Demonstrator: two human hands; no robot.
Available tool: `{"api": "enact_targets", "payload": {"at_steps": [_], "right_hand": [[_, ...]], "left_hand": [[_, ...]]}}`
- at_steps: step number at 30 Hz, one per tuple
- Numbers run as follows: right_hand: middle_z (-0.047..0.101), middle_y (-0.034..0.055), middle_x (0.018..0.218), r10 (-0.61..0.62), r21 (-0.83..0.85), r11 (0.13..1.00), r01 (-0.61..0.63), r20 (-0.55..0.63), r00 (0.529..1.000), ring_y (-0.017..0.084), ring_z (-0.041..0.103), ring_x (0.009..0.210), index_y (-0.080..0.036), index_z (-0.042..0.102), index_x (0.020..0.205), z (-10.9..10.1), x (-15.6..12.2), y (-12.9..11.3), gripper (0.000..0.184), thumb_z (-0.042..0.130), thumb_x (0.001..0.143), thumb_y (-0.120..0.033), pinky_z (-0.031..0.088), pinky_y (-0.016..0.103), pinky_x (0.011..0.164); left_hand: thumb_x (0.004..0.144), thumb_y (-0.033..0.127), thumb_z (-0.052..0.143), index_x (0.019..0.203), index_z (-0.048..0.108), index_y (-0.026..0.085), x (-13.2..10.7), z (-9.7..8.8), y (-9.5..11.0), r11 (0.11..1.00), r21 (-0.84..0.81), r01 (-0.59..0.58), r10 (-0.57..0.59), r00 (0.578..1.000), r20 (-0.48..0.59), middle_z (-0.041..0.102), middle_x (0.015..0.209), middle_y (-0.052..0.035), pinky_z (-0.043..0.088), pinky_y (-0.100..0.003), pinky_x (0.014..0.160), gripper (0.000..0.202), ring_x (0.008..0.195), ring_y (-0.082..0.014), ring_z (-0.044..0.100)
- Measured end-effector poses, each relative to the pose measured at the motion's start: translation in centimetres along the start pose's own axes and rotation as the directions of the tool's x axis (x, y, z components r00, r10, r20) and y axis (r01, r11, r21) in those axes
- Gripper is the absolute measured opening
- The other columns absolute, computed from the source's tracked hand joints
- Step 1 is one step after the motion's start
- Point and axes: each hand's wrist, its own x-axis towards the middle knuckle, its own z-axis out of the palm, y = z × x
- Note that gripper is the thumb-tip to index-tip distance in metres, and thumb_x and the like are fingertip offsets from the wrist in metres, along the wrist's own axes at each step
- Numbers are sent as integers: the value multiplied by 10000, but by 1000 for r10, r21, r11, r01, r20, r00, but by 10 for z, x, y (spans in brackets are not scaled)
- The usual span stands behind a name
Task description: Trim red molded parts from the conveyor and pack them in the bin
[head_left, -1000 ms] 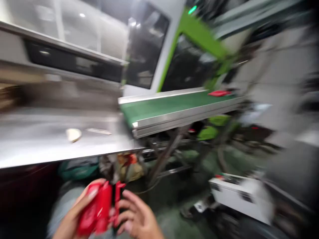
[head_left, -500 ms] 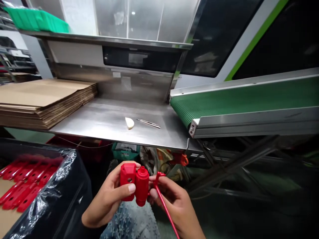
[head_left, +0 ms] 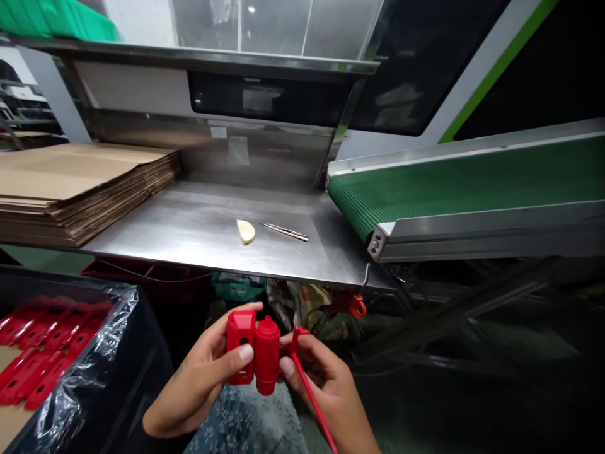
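My left hand (head_left: 208,366) is closed on a red plastic part (head_left: 242,347), a block with a dark round hole, its thumb pressed on the front face. Right beside the block stands a red cylinder (head_left: 268,359) with a stepped top, seemingly part of the same piece. My right hand (head_left: 326,384) pinches a thin red plastic rod (head_left: 309,391) with a short branched top. Its fingertips are at the cylinder's right side. Whether rod and cylinder are joined there is hidden by the fingers.
On the steel table (head_left: 198,221) lie a pale half-round piece (head_left: 246,231) and metal tweezers (head_left: 284,231). Stacked cardboard (head_left: 85,183) sits left, a green conveyor (head_left: 449,183) right. Orange-handled cutters (head_left: 357,306) hang at the edge. A lined box (head_left: 142,353) holds several red parts (head_left: 51,353).
The view has shifted slightly, so the table and shelf sit a little differently. Both hands keep their grips, with the left hand and the red part barely moved.
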Motion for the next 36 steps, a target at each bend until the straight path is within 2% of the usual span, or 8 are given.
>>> {"api": "enact_targets", "payload": {"at_steps": [4,8,16,22,26,30,33,36], "right_hand": [[687,45,777,142,287,939,-189,177,974,133,622,607,-147,606,1058,4,7,0,318,733,822,-318,525,250,546],[658,29,739,227,402,866,-296,212,951,99,609,595,-122,596,1051,7,11,4,265,674,876,-305,540,219,526],[683,18,831,273,548,752,-366,246,930,58,639,621,-127,674,995,15,9,-5,173,658,896,-267,592,182,589],[716,43,886,252,600,725,-339,227,941,96,690,714,-128,685,1001,18,6,-11,181,645,905,-276,610,209,673],[718,57,839,257,599,718,-353,243,935,111,704,722,-116,682,1023,20,6,-10,203,624,920,-281,601,198,669],[702,30,815,263,580,732,-357,243,934,81,671,656,-115,690,985,19,9,0,158,611,927,-239,606,216,641],[689,17,770,255,570,747,-342,230,939,71,648,605,-115,691,964,20,12,7,144,615,923,-231,595,209,603],[689,26,760,238,559,766,-317,212,948,81,640,595,-109,677,1034,21,14,8,173,621,918,-225,587,214,575]], "left_hand": [[955,289,519,1514,297,254,2,-1,5,934,-331,135,-136,991,19,660,1269,-121,414,-456,1032,603,1245,-302,556],[976,272,478,1514,297,195,5,-3,2,881,-453,137,-143,989,21,653,1267,-141,438,-421,1004,573,1199,-286,587],[967,294,526,1360,530,144,9,-6,-10,888,-450,95,-156,983,-101,656,1234,-124,398,-390,1051,421,1151,-238,582],[974,347,507,1200,633,112,10,-6,-13,849,-519,101,-158,985,-66,693,1153,-103,392,-402,1081,349,1132,-235,598],[968,358,520,1198,621,116,11,-7,-14,860,-504,83,-169,977,-127,681,1198,-108,415,-396,1069,349,1189,-245,576],[944,322,574,1306,556,216,6,-6,-12,931,-365,2,-88,972,-217,655,1269,-63,441,-319,1022,377,1239,-215,548],[955,344,550,1345,523,269,1,-4,-10,961,-271,-60,13,985,-174,657,1274,-44,442,-314,1009,398,1256,-223,536],[956,365,537,1370,502,282,-1,-2,-9,966,-249,-63,28,990,-141,677,1241,-51,429,-346,1024,424,1258,-250,536]]}}
